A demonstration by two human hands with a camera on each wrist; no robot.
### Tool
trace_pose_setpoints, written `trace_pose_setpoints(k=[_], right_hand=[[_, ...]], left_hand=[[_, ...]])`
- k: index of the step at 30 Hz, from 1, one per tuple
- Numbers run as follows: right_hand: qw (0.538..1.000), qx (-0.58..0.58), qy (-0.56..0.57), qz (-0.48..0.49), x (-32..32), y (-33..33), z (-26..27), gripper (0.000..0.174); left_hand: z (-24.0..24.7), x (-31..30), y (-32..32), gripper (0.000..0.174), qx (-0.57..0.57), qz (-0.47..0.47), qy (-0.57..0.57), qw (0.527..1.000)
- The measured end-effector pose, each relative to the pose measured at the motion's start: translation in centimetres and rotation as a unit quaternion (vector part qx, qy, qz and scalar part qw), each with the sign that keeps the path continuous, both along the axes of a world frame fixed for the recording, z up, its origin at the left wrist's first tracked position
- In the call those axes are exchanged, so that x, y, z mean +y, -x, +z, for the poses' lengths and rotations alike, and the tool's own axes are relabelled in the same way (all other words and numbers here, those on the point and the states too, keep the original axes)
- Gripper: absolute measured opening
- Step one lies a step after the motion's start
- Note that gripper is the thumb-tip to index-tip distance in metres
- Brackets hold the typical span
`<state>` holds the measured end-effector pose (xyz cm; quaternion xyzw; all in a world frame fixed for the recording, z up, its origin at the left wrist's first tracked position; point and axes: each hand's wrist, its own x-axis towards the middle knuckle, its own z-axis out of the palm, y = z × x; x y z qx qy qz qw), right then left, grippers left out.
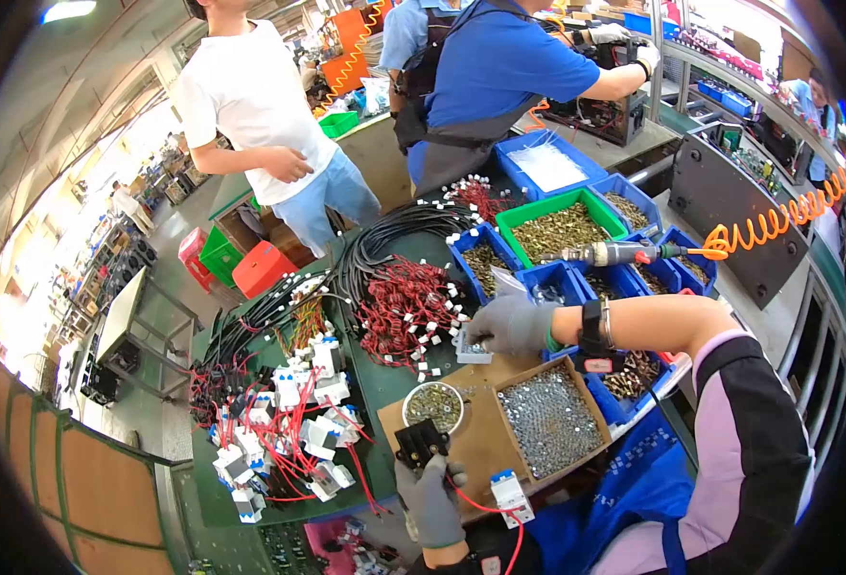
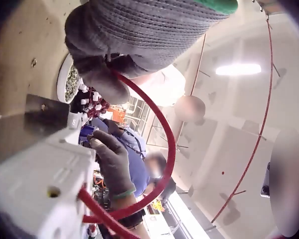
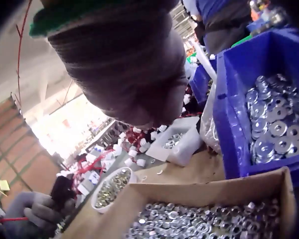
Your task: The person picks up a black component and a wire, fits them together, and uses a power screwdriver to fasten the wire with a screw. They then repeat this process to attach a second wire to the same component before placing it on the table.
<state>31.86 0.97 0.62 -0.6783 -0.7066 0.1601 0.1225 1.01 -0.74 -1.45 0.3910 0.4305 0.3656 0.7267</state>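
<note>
Nearest in the head view, a pink-and-black sleeve covers the wearer's right arm, just beside a shallow brown cardboard tray of silvery nuts. Below its black wrist strap sits a red-and-white label, its print too small to read.

The right hand, in a grey knitted glove, reaches past the tray's far edge, fingers bent down at a small translucent plastic tub of metal hardware. How far its fingertips are parted, and whether they hold anything, cannot be told.

The left hand, also gloved in grey, is left of the tray. Its fingers and thumb close round a black rectangular block, the piece being worked on, held up near a white round bowl of small yellowish metal parts. A red wire runs from this hand toward a white box-shaped module with blue ends, just below the tray; markings on its face are unreadable.

Beyond the tray's right side in the right wrist view, a deep blue plastic bin holds flat silver washers. Well left of the tray in the head view lie more white-and-blue modules with red wires.
</note>
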Motion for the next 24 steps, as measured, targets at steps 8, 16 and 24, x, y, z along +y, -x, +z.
trace_pose_setpoints(k=[8, 16, 24], right_hand=[[0.989, -0.112, 0.089, 0.027, 3.7, 1.4, -1.0, 0.015], [0.992, 0.061, 0.017, -0.106, 0.6, 0.6, 1.7, 0.025], [0.935, 0.33, -0.113, -0.062, -3.7, 3.2, 3.9, 0.034]], left_hand=[[-0.8, 0.1, 0.5, 0.029, 0.013, -0.032, 0.043, 0.999], [1.6, 0.3, -1.7, 0.028, -0.023, -0.066, 0.037, 0.997], [2.6, -0.4, -3.7, 0.032, -0.044, -0.064, -0.01, 0.997]])
